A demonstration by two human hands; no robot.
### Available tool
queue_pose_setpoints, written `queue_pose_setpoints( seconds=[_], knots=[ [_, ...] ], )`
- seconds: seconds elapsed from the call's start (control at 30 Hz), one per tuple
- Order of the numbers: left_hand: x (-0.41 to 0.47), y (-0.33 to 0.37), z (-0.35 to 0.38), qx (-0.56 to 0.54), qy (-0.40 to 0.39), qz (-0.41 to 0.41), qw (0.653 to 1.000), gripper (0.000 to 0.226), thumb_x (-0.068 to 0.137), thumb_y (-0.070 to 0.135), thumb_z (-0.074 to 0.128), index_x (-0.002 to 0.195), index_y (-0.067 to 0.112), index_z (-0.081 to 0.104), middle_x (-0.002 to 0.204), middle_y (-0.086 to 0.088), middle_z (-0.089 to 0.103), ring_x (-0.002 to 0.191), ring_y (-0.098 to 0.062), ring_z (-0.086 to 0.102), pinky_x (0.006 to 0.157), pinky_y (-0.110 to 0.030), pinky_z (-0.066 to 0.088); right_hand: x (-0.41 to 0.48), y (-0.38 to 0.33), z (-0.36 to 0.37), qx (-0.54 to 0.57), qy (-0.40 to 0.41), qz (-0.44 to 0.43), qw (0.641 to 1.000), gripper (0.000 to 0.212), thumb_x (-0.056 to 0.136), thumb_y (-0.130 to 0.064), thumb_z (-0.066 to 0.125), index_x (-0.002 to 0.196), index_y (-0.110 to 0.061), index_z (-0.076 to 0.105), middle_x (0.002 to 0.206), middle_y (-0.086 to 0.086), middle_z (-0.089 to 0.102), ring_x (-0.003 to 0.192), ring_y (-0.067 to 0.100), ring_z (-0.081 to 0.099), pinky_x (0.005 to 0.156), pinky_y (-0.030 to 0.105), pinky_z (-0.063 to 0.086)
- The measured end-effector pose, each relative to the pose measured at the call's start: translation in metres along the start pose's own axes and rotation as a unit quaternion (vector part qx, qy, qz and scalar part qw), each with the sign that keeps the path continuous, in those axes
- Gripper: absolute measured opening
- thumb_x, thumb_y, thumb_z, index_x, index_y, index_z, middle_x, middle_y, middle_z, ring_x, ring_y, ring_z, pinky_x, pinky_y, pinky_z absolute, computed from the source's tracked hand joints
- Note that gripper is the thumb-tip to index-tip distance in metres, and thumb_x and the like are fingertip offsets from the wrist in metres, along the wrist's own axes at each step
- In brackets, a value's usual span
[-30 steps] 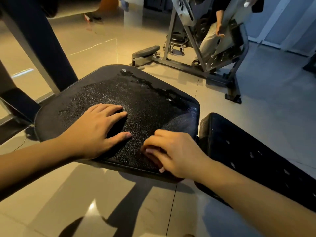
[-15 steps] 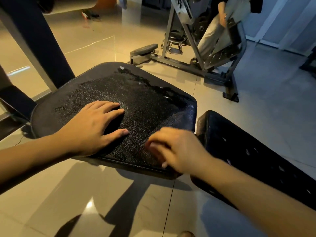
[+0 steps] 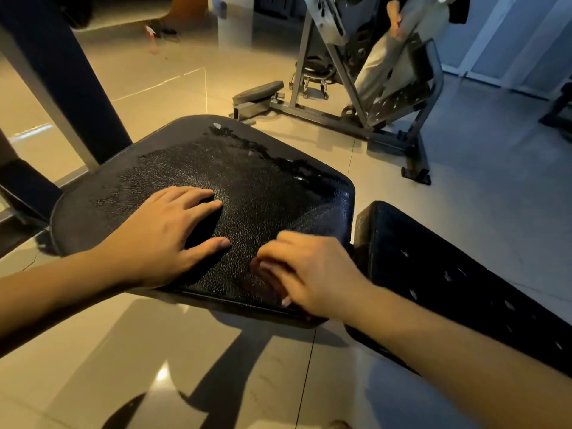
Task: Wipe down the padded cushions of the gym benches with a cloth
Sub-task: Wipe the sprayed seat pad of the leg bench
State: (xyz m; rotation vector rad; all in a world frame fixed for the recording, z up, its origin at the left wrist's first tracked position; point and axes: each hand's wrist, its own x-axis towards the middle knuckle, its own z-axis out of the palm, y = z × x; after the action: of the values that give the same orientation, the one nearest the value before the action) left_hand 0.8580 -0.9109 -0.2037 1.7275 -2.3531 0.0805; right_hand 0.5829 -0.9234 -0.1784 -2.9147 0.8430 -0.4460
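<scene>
Seat cushion (image 3: 263,187): black and grained, at centre frame above the tiled floor (image 3: 154,351). A second cushion (image 3: 448,274) sits just beside it on the right, across a narrow gap. Your left hand (image 3: 164,239) lies flat on the near left part of the pad, fingers straight and spread, holding nothing. Your right hand (image 3: 312,274) sits at the near right corner with its fingers curled under, and it is motion-blurred. A dark fold that I take to be the cloth (image 3: 322,219) shows just beyond its knuckles, against the pad's right edge. Judged step: wiping the seat surface. Recommendations: brace the pad with the flat hand and press the cloth down with the whole palm rather than the fingertips. Work in overlapping passes from the far edge toward you. A cracked strip (image 3: 272,156) of flaking cover runs along the far side. Go lightly there, since a dragged cloth could lift more of it. Include the side walls and the gap between the pads. Not verified: whether your right hand actually clamps the cloth, as its fingers are hidden beneath it. The cloth barely differs in tone from the pad, so its extent is unclear. The second cushion is cut off at the right edge, and the bench frame beneath is out of sight.
</scene>
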Motion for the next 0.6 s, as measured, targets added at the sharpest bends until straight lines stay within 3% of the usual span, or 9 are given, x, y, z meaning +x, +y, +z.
queue_pose_setpoints(
  seconds=[0.1,0.17,0.23,0.37,0.43,0.5,0.6],
  knots=[
    [-0.001,0.001,0.001,0.001,0.002,0.001,1.0,0.089,0.091,0.084,0.023,0.151,0.022,0.048,0.155,-0.002,0.046,0.142,-0.023,0.04,0.12,-0.047,0.031,0.007,0.074,-0.016,-0.08,0.037,0.193,0.977,0.025,0.104,-0.037,0.051,0.123,-0.03,0.065,0.111,-0.004,0.067,0.104,0.022,0.062,0.084,0.037,0.049],
    [-0.002,0.001,0.002,0.0,0.001,0.0,1.0,0.09,0.091,0.084,0.022,0.151,0.022,0.048,0.155,-0.002,0.046,0.143,-0.023,0.04,0.12,-0.047,0.031,0.002,0.107,-0.023,-0.095,0.042,0.265,0.959,0.024,0.103,-0.037,0.051,0.123,-0.032,0.065,0.113,-0.003,0.067,0.107,0.024,0.062,0.087,0.039,0.05],
    [-0.002,0.001,0.0,-0.004,0.002,0.0,1.0,0.09,0.091,0.084,0.022,0.15,0.022,0.048,0.155,-0.002,0.046,0.142,-0.023,0.04,0.12,-0.047,0.031,0.003,0.089,-0.02,-0.092,0.021,0.234,0.968,0.022,0.102,-0.035,0.053,0.121,-0.031,0.065,0.11,-0.003,0.066,0.104,0.023,0.062,0.087,0.041,0.052],
    [-0.002,0.0,0.0,-0.004,0.009,0.006,1.0,0.089,0.092,0.083,0.024,0.15,0.022,0.049,0.155,-0.002,0.047,0.141,-0.023,0.041,0.118,-0.047,0.032,-0.005,0.001,-0.001,0.041,-0.005,0.02,0.999,0.021,0.101,-0.033,0.054,0.113,-0.024,0.068,0.098,-0.004,0.064,0.089,0.019,0.062,0.073,0.038,0.053],
    [0.0,0.0,0.0,-0.007,0.01,0.003,1.0,0.089,0.091,0.083,0.024,0.15,0.021,0.049,0.155,-0.003,0.046,0.142,-0.023,0.041,0.118,-0.047,0.032,-0.011,-0.003,0.0,0.039,-0.013,-0.024,0.999,0.025,0.101,-0.036,0.049,0.113,-0.025,0.068,0.098,-0.004,0.064,0.087,0.018,0.062,0.069,0.035,0.052],
    [0.001,0.001,-0.001,-0.005,0.006,0.006,1.0,0.09,0.091,0.083,0.024,0.149,0.02,0.05,0.154,-0.003,0.047,0.141,-0.024,0.041,0.118,-0.047,0.032,-0.008,0.029,-0.004,0.007,0.032,0.062,0.998,0.026,0.101,-0.038,0.049,0.116,-0.027,0.067,0.103,-0.006,0.068,0.093,0.017,0.064,0.077,0.039,0.055],
    [-0.001,0.002,-0.001,-0.005,0.004,0.005,1.0,0.091,0.091,0.084,0.024,0.149,0.02,0.05,0.154,-0.004,0.047,0.141,-0.024,0.041,0.117,-0.047,0.032,-0.009,0.096,-0.019,-0.076,0.055,0.237,0.967,0.022,0.102,-0.035,0.053,0.119,-0.031,0.067,0.111,-0.003,0.07,0.104,0.024,0.063,0.084,0.037,0.049]
  ],
)
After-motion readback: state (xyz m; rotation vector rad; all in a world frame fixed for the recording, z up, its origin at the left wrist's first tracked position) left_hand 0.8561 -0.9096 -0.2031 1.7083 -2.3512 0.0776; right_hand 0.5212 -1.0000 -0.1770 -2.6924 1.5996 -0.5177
